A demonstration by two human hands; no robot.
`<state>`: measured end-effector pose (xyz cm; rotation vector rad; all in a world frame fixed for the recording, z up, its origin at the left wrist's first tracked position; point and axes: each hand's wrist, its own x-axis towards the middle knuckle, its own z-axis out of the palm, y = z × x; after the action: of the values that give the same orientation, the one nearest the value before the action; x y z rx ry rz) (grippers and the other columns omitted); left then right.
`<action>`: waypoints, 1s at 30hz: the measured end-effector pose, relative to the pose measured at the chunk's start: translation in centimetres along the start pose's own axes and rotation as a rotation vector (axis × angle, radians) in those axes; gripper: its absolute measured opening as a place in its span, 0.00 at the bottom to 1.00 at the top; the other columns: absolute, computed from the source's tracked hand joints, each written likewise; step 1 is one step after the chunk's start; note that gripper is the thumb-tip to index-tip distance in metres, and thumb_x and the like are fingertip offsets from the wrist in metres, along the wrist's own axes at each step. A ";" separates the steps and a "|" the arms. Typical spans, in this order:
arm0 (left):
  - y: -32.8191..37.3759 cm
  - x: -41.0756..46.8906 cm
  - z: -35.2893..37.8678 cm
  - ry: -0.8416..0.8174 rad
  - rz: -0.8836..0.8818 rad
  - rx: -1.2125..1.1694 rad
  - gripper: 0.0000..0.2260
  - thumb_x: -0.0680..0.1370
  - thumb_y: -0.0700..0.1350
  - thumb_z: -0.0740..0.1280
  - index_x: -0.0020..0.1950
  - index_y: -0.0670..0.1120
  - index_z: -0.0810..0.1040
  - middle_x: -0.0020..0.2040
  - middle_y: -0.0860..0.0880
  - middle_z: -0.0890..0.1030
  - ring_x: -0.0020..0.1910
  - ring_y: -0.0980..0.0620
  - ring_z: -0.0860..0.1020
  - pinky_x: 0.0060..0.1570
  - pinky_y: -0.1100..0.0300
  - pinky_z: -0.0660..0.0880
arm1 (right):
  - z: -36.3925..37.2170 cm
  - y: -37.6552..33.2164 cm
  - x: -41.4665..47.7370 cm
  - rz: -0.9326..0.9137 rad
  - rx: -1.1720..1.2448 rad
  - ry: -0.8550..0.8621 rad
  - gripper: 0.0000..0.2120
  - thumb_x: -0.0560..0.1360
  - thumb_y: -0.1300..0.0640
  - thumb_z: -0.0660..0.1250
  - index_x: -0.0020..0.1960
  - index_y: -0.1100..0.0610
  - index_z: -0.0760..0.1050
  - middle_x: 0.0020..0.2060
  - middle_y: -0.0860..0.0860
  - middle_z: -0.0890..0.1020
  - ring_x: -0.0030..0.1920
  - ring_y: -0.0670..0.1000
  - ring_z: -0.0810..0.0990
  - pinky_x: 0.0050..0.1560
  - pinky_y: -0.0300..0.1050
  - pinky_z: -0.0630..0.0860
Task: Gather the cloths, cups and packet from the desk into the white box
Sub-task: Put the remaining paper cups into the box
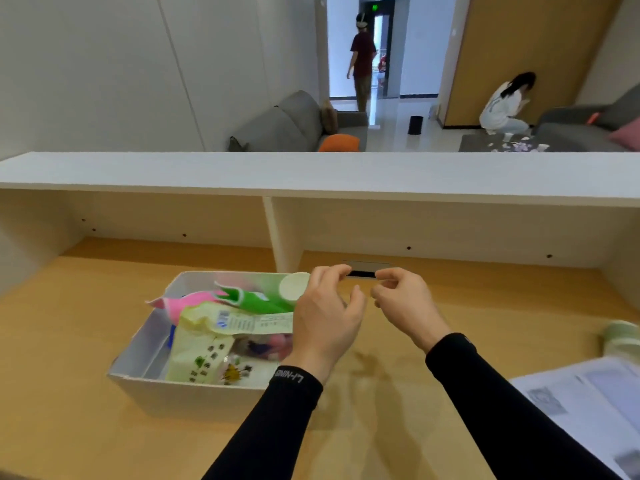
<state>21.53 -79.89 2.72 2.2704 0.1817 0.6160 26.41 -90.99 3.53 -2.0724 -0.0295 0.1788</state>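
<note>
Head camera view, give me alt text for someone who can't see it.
A person's empty left hand and right hand hover over a wooden desk beside a white box holding pink and green cloths, a cup and a yellow packet.

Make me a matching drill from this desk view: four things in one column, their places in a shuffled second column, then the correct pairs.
Things
1. pale yellow printed packet
2. green cloth with white trim
3. pale green cup at the frame's right edge
4. printed paper sheets

Places
A. standing on the wooden desk, outside the white box
B. lying at the desk's near right corner
C. in the box, toward its far side
D. in the box, toward its near side

Pairs: 1-D, 2-C, 3-A, 4-B
</note>
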 end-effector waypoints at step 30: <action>19.0 -4.0 40.1 -1.101 0.023 0.056 0.23 0.75 0.44 0.63 0.70 0.56 0.70 0.75 0.44 0.61 0.72 0.43 0.63 0.65 0.57 0.65 | -31.3 29.0 5.0 0.473 0.337 0.311 0.27 0.75 0.64 0.59 0.73 0.54 0.64 0.65 0.55 0.74 0.53 0.48 0.71 0.51 0.40 0.68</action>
<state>36.37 -120.22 -8.96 2.3343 -0.3705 -0.6718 34.19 -131.79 -7.42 -1.7198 0.6414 0.1352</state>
